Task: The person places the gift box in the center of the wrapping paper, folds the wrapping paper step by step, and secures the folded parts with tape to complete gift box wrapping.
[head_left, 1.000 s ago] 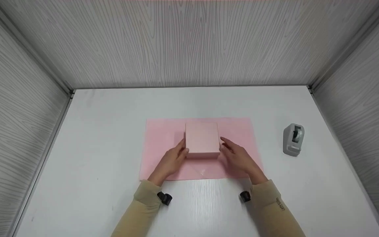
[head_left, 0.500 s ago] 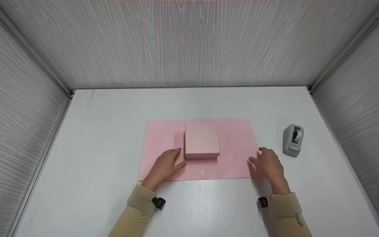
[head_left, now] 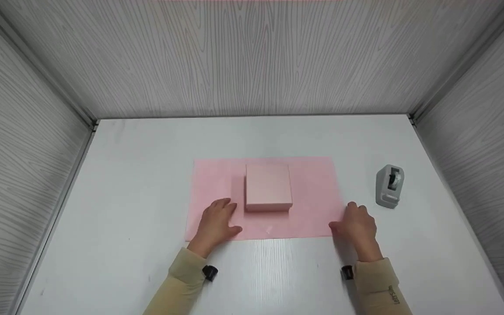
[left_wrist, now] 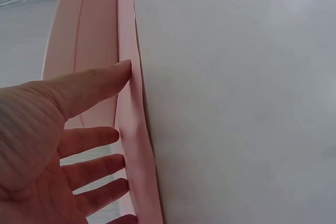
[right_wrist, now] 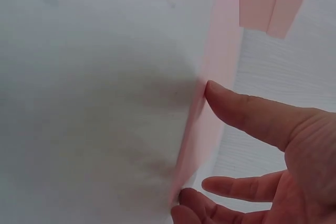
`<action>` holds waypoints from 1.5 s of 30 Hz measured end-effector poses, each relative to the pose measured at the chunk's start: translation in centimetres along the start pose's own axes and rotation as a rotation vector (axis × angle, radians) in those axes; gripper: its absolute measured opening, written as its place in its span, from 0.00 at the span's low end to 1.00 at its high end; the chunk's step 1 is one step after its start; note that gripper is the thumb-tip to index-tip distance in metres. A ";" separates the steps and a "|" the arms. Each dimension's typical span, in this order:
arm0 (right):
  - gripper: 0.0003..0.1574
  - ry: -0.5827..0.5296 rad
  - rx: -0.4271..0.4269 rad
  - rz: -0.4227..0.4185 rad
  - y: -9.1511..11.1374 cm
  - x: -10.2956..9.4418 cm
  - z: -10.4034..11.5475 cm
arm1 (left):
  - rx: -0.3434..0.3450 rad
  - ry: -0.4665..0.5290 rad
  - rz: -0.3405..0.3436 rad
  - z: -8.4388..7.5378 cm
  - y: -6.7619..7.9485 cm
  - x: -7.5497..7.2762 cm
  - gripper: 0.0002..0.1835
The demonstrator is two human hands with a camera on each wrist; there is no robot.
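Observation:
A closed pink box (head_left: pixel 268 184) sits on a pink sheet of paper (head_left: pixel 313 188) on the white table. My left hand (head_left: pixel 214 223) rests on the sheet's near left part, fingers spread and apart from the box. In the left wrist view its thumb and fingertips touch the paper (left_wrist: pixel 137 150) along the near edge. At the sheet's near right corner lies my right hand (head_left: pixel 358 225), fingers loosely bent. The right wrist view has its thumb touching the edge of the paper (right_wrist: pixel 223 61), with the other fingertips around the corner.
A grey tape dispenser (head_left: pixel 390 186) stands on the table (head_left: pixel 138 183) right of the sheet. Grey wood-grain panels (head_left: pixel 252 57) enclose the table at the back and both sides. A small piece of clear tape (head_left: pixel 269 229) seems to lie on the sheet's near part.
Both hands have left the sides of the box. The right hand has moved right to the sheet's corner; the left has shifted slightly left and nearer. The box stays in place.

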State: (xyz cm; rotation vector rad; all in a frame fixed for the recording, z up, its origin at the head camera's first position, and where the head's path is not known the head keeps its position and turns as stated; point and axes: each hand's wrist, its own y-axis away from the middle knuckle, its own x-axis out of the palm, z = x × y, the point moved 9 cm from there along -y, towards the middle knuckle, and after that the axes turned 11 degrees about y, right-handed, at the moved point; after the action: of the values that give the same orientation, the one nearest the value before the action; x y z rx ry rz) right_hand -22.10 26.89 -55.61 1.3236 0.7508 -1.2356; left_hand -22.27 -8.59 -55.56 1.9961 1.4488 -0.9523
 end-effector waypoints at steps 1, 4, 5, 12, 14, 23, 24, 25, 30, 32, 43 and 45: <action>0.40 0.000 -0.002 -0.002 0.0 0.0 0.1 | -0.003 -0.003 0.000 0.0 0.0 0.0 0.34; 0.38 -0.009 -0.005 -0.007 0.0 0.0 0.2 | -0.010 -0.008 0.002 0.1 -0.1 0.0 0.33; 0.38 -0.012 -0.006 -0.006 -0.1 0.0 0.2 | -0.012 -0.009 0.003 0.1 -0.1 0.1 0.33; 0.40 -0.076 0.016 0.027 -0.4 0.5 -0.1 | -0.015 -0.023 0.010 0.2 -0.1 0.1 0.34; 0.41 -0.099 0.019 0.031 -0.4 0.6 -0.2 | -0.013 -0.023 0.008 0.1 -0.1 0.1 0.34; 0.51 -0.289 0.048 0.043 -0.2 0.4 -0.9 | -0.005 -0.020 0.008 0.0 0.1 0.2 0.33; 0.50 -0.324 0.053 0.060 -0.2 0.4 -1.1 | -0.004 -0.019 0.008 0.0 0.1 0.2 0.33; 0.48 -0.361 0.059 0.075 -0.2 0.4 -1.2 | -0.001 -0.019 0.005 0.0 0.2 0.2 0.33; 0.34 -0.549 0.104 0.074 -0.2 -0.1 -2.1 | 0.000 -0.030 0.003 0.1 0.2 0.2 0.33; 0.29 -0.613 0.105 0.051 -0.3 -0.4 -2.2 | -0.002 -0.033 0.003 0.2 0.1 0.2 0.33; 0.16 -0.753 -0.032 -0.073 0.8 -2.4 1.3 | -0.015 0.085 0.012 0.3 0.0 -0.4 0.34; 0.14 -0.770 -0.066 -0.097 1.2 -2.9 2.5 | -0.037 0.155 0.000 0.6 -0.3 -0.8 0.34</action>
State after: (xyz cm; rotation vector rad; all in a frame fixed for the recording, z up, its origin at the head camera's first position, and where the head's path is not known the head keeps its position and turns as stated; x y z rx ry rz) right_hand -22.30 24.97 -52.17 0.6627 0.2946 -1.6292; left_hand -22.82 -9.45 -55.32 2.0817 1.5368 -0.7791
